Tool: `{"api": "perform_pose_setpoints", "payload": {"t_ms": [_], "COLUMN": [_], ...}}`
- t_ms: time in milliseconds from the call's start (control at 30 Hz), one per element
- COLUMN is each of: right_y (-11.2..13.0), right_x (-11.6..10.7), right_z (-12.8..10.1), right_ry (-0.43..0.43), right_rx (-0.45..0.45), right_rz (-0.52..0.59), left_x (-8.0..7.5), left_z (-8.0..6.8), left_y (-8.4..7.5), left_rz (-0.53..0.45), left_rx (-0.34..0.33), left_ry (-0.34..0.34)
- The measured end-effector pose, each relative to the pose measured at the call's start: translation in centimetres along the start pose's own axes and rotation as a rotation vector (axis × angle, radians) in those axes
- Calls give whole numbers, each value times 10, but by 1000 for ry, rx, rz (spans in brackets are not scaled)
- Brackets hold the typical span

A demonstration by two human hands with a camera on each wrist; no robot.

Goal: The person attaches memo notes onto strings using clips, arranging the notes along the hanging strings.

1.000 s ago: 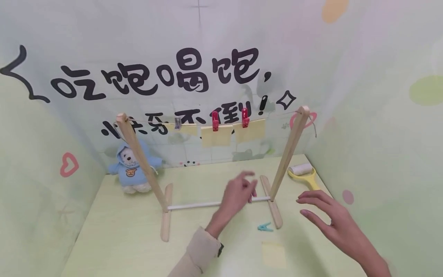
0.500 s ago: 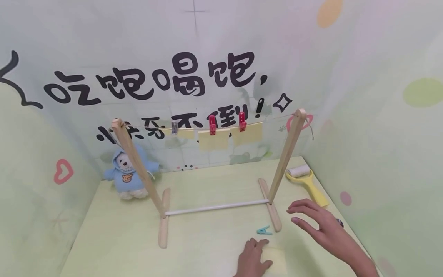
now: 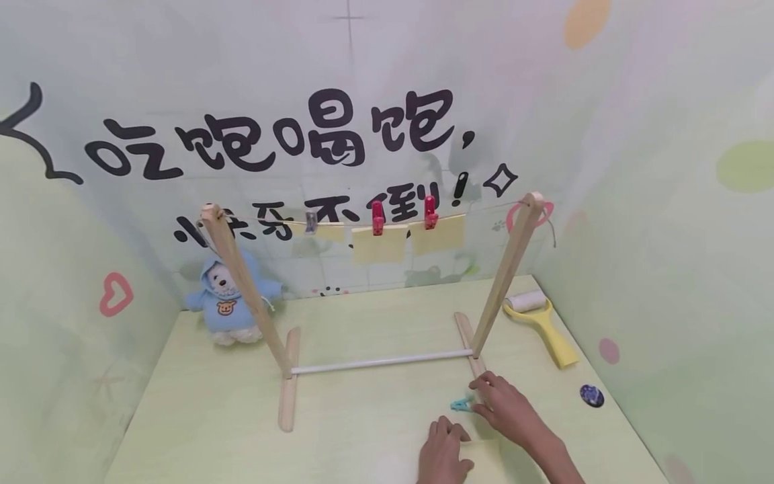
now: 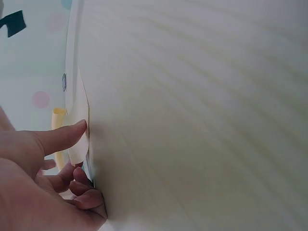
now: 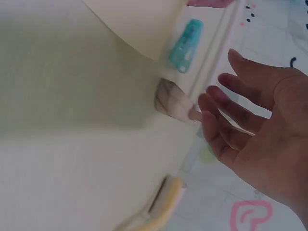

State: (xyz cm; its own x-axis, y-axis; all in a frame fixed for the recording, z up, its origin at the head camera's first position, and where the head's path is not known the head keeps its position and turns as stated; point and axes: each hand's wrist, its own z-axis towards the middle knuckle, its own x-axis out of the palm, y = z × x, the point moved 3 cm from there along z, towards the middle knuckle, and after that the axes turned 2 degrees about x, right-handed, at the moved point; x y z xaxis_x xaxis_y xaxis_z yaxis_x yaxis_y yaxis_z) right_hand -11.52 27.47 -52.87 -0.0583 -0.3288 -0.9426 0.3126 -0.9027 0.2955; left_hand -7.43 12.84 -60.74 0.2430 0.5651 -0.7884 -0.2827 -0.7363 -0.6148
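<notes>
My left hand (image 3: pixel 444 454) is low in the head view, at the left edge of a pale yellow sticky note (image 3: pixel 486 460). In the left wrist view its thumb and curled fingers hold the edge of the note (image 4: pixel 78 139), which bows up off the tabletop. My right hand (image 3: pixel 510 413) hovers beside a small turquoise clothes peg (image 3: pixel 461 405) near the rack's right foot. Its fingers are loosely bent with nothing between them in the right wrist view, and the peg (image 5: pixel 186 45) lies apart from them.
A wooden rack (image 3: pixel 504 275) carries a string with several yellow notes (image 3: pixel 379 245) pegged on it. A plush bear (image 3: pixel 230 302) sits back left. Right of the rack lie a yellow-handled roller (image 3: pixel 553 336) and a round dark blue disc (image 3: pixel 592 396).
My left hand has come down from the rack's crossbar to the yellow note and its edge now lifts. My right hand has moved left to the turquoise peg, uncovering the blue disc.
</notes>
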Motion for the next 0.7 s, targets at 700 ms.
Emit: {"api": "perform_pose_setpoints", "payload": {"t_ms": [700], "right_y": [-19], "right_x": [48], "right_z": [1], "right_ry": [-36], "right_rx": [21], "right_rz": [-49], "left_x": [0], "left_z": [6], "left_y": [4], "left_rz": [7], "left_rx": [44], "left_ry": [55]}}
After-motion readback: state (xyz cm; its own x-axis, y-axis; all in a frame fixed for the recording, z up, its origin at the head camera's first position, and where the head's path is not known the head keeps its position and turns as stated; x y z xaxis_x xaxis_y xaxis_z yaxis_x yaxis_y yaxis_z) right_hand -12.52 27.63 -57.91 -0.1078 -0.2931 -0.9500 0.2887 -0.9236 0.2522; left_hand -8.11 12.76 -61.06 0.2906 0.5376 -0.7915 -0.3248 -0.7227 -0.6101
